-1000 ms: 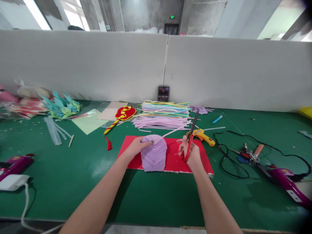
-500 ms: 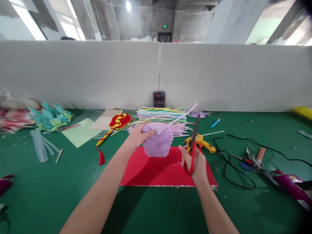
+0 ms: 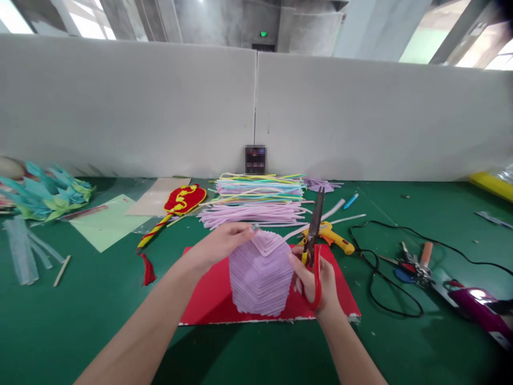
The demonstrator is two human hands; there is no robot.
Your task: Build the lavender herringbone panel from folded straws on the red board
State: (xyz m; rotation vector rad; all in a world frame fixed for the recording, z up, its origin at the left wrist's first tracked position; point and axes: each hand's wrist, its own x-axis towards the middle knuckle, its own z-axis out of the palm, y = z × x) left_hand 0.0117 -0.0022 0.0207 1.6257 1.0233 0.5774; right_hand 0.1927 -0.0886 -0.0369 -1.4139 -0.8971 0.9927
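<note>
My left hand (image 3: pixel 222 243) grips the top of a lilac woven pipe-cleaner piece (image 3: pixel 259 278), holding it upright over the red mat (image 3: pixel 208 302). A loose lilac strand (image 3: pixel 320 218) trails from its top toward the right. My right hand (image 3: pixel 316 280) is closed on red-handled scissors (image 3: pixel 313 243), blades pointing up and away, and its fingers touch the piece's right side.
Behind lies a stack of coloured pipe cleaners (image 3: pixel 258 200), a yellow glue gun (image 3: pixel 331 235) with black cable (image 3: pixel 377 267), a red-and-yellow ornament (image 3: pixel 180 199), teal craft pieces (image 3: pixel 44 192), pliers (image 3: pixel 417 264), a purple tool (image 3: pixel 481 305), and a grey partition wall (image 3: pixel 256 107).
The lilac piece went from flat on the red mat to lifted in the air, then down to upright over the mat. My right hand with the scissors came against its side.
</note>
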